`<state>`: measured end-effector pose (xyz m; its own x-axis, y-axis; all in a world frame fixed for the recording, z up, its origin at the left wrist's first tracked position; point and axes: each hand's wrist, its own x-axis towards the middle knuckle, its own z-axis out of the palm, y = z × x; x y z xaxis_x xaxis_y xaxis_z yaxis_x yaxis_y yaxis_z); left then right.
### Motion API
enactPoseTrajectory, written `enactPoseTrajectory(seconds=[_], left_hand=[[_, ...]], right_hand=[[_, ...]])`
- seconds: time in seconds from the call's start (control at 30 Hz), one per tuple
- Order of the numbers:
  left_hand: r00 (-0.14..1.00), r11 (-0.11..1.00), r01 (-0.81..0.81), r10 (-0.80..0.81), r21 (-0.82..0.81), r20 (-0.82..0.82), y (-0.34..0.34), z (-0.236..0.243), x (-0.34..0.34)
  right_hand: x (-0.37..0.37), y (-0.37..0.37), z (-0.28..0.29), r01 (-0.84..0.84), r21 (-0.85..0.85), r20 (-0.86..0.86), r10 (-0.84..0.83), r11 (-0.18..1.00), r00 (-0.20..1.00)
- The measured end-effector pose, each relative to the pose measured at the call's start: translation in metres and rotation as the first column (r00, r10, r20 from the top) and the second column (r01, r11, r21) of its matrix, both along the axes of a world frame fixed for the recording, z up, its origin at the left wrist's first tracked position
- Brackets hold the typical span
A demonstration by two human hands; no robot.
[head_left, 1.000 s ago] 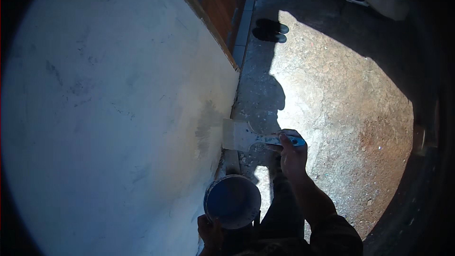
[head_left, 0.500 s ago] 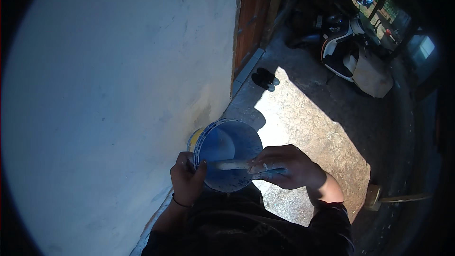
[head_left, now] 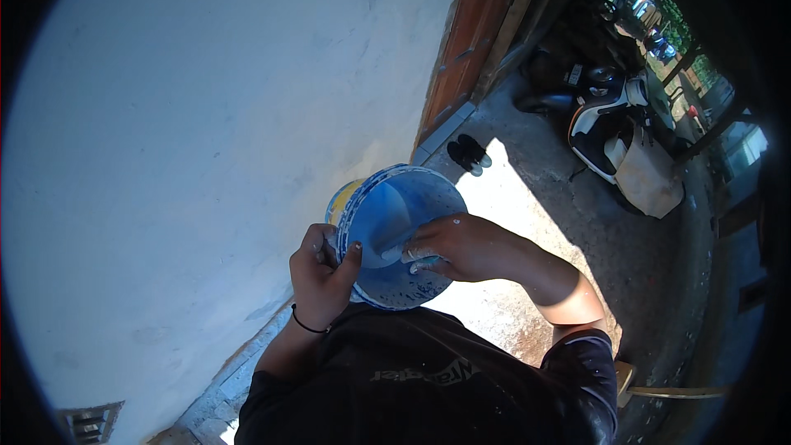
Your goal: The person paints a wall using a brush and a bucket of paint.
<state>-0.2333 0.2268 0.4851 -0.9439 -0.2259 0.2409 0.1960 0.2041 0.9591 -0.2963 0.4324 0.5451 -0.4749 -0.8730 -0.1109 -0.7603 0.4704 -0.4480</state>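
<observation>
My left hand [head_left: 324, 272] grips the near left rim of a round blue bucket [head_left: 445, 187], its thumb over the edge and its fingers outside. The bucket is tilted with its mouth toward me, and its rim and inner wall are spotted with paint. My right hand [head_left: 461, 249] reaches into the mouth, fingers bent and smeared white. It is closed round a pale tool [head_left: 392, 254], of which only a whitish end shows; its kind is hidden. A pale liquid or paste [head_left: 383, 218] lies inside the bucket.
A whitish wall [head_left: 231, 132] rises at my left, with a small vent [head_left: 91, 423] low down. Beyond are a brown wooden door [head_left: 470, 41], black shoes [head_left: 470, 155] and a parked scooter [head_left: 610, 128]. At right, a wooden piece with a handle [head_left: 624, 381] stands on the sunlit floor.
My right hand has moved from the bucket's near rim down into its mouth, taking the long pale tool with it. The left hand keeps its hold on the rim. The view has shifted.
</observation>
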Motion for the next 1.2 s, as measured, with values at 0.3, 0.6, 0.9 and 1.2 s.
enactPoseTrajectory(seconds=[0.3, 0.6, 0.9, 1.2], left_hand=[[0.997, 0.995, -0.08, 0.08, 0.056, 0.004, 0.014, 0.004, -0.001], [0.979, 0.977, -0.202, 0.2, 0.066, 0.035, 0.014, 0.0, -0.008], [0.974, 0.967, -0.228, 0.228, 0.111, 0.018, 0.023, -0.002, -0.006], [0.952, 0.953, -0.297, 0.291, 0.059, 0.091, 0.023, -0.003, -0.001]], right_hand=[[-0.002, 0.017, 0.035, 0.211, -0.206, 0.073, -0.2, 0.955, 0.977], [-0.003, 0.027, 0.017, 0.236, -0.643, 0.035, -0.281, 0.728, 0.959], [-0.015, 0.023, -0.004, 0.334, -0.513, 0.279, -0.214, 0.791, 0.936], [-0.021, 0.013, -0.006, 0.418, -0.507, 0.361, -0.255, 0.754, 0.897]])
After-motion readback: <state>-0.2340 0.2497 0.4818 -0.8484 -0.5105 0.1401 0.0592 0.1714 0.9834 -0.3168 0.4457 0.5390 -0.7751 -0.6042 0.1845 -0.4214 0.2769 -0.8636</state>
